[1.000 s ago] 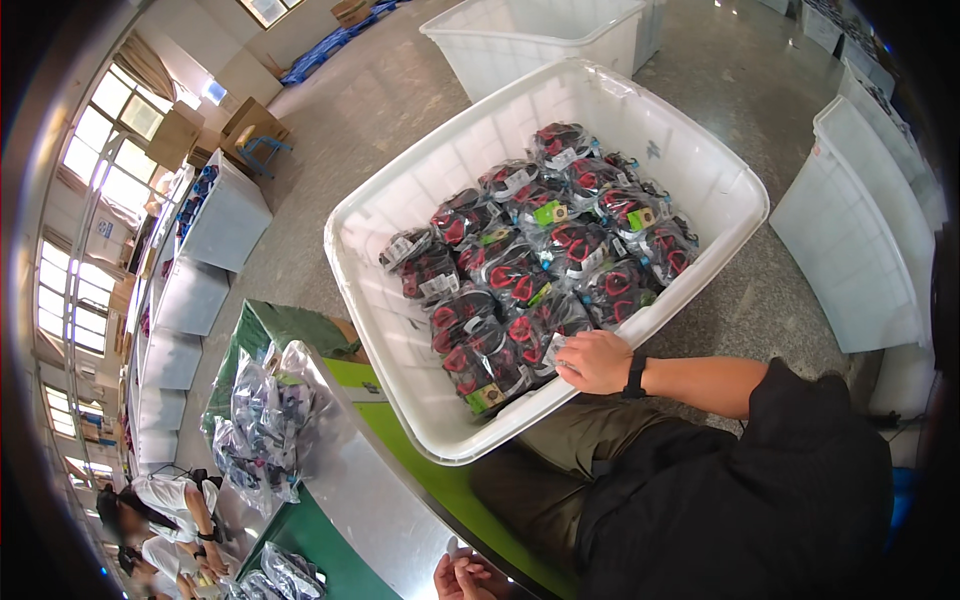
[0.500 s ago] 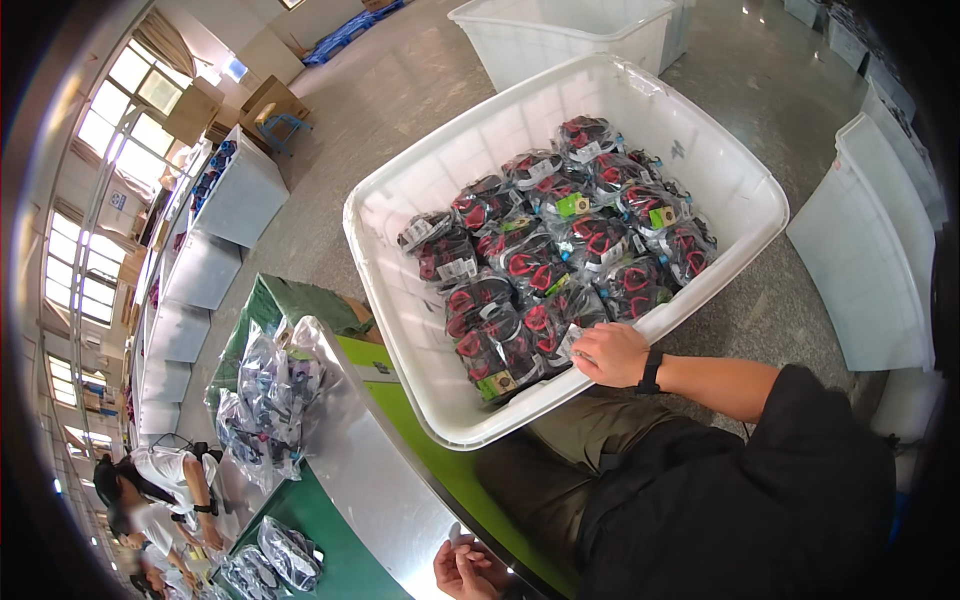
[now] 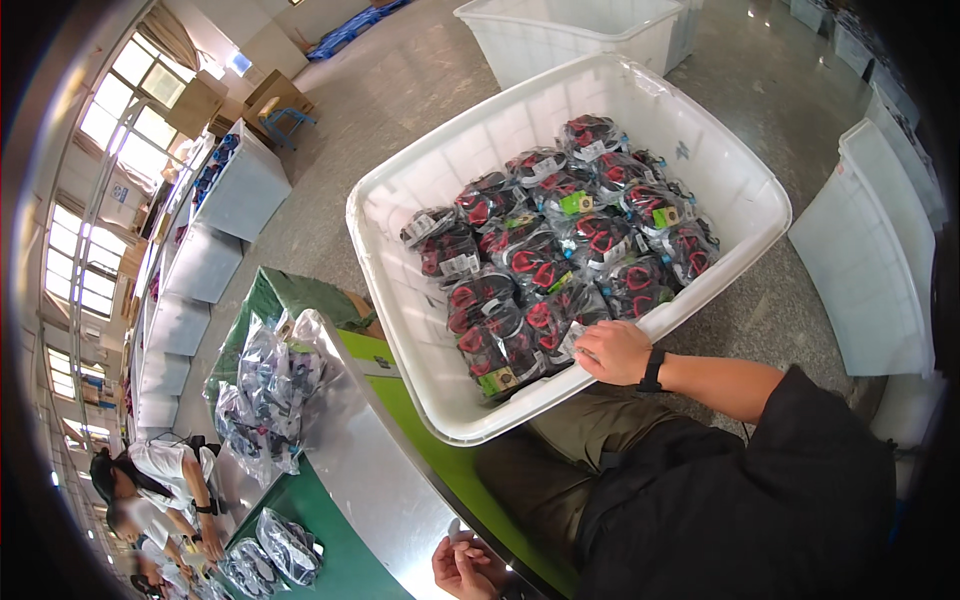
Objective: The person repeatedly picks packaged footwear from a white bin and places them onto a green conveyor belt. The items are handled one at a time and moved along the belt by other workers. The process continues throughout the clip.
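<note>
A large white plastic tub [image 3: 430, 400] holds several clear-bagged black and red shoes [image 3: 535, 265], some with green tags. My right hand [image 3: 612, 352] lies over its near rim with curled fingers, gripping there beside a white label [image 3: 571, 340] on one bag. What the fingertips touch inside is partly hidden. At the lower edge, my left hand [image 3: 463, 568] is by the edge of the shiny metal table [image 3: 385, 490]. Its fingers are pinched together near a small greyish piece, which I cannot make out.
Bagged shoes [image 3: 265, 390] are piled on the metal table; more bagged pairs [image 3: 290, 545] lie on a green surface [image 3: 345, 540]. Other white tubs [image 3: 570, 40] stand behind, at the right [image 3: 860, 250] and along the left [image 3: 240, 190]. Co-workers [image 3: 165, 490] work at lower left.
Both of my hands stay almost where they were. The view has shifted very slightly, and a co-worker's arm at lower left has moved a little.
</note>
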A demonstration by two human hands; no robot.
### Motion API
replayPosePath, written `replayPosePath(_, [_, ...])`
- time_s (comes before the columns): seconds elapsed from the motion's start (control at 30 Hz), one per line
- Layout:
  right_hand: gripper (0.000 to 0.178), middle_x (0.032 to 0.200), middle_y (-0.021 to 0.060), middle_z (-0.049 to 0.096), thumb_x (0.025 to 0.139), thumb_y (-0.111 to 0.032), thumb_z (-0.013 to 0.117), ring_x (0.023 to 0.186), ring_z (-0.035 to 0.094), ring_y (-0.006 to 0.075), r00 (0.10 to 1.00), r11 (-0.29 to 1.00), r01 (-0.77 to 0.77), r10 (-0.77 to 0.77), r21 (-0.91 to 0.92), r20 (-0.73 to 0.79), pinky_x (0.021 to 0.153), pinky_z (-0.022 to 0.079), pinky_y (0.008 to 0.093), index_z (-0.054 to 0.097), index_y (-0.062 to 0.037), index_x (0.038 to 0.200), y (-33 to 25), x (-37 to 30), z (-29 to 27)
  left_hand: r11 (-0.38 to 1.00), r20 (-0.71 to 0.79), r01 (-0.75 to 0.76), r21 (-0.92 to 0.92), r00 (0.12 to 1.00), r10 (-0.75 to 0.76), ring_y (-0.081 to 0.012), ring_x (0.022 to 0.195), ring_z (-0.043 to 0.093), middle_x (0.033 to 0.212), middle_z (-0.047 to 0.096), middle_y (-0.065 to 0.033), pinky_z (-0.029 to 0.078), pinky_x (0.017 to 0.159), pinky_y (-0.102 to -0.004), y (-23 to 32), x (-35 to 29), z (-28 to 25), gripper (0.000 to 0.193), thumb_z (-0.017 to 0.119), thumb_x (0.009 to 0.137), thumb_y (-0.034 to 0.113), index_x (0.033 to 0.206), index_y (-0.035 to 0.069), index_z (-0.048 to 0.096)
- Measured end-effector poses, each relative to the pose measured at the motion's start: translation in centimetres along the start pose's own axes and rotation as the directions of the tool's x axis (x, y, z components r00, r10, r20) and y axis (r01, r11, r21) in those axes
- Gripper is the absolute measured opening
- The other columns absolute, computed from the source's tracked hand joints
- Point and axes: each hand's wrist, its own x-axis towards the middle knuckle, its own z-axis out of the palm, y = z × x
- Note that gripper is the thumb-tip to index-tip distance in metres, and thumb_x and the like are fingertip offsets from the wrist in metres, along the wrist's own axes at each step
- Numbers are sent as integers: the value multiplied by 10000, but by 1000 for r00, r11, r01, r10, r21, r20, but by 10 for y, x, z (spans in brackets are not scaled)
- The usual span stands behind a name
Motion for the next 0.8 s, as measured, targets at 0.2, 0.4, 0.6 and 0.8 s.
replayPosePath(0.2, [200, 919, 54, 709, 945, -298, 639, 892, 683, 286, 1000, 1000, -9, 9, -8, 6, 811, 544, 449, 719, -115, 947, 1, -1, 1, 999, -7, -4, 33, 1000, 5, -158, 820, 673, 1146, 701, -202, 575, 676, -218, 0, 0, 0, 296, 596, 1019, -51, 1310, 1, 590])
replayPosePath(0.4, [195, 902, 62, 699, 943, -292, 641, 885, 684, 287, 1000, 1000, 22, -22, -9, -18, 798, 547, 447, 710, -111, 929, 3, -1, 3, 998, 12, -16, 62, 1000, 16, -163, 835, 681, 1161, 698, -230, 573, 680, -214, 2, 1, 0, 285, 598, 1028, -31, 1312, -6, 584])
replayPosePath(0.6, [184, 880, 64, 689, 940, -271, 649, 862, 669, 291, 999, 1000, 22, -23, -13, -23, 779, 529, 450, 713, -98, 935, 3, -1, 3, 1000, 4, -22, 17, 1000, 22, -164, 827, 679, 1155, 698, -232, 570, 680, -213, -1, -1, 0, 298, 602, 1029, -26, 1324, -1, 578])
replayPosePath(0.8, [172, 900, 70, 703, 936, -268, 656, 878, 680, 291, 999, 1000, 27, -28, -12, -43, 785, 538, 445, 719, -108, 940, 1, -1, 2, 992, 37, -66, 105, 997, 62, -146, 793, 658, 1147, 693, -226, 576, 691, -219, -6, 0, -11, 297, 600, 1032, -21, 1327, -26, 562])
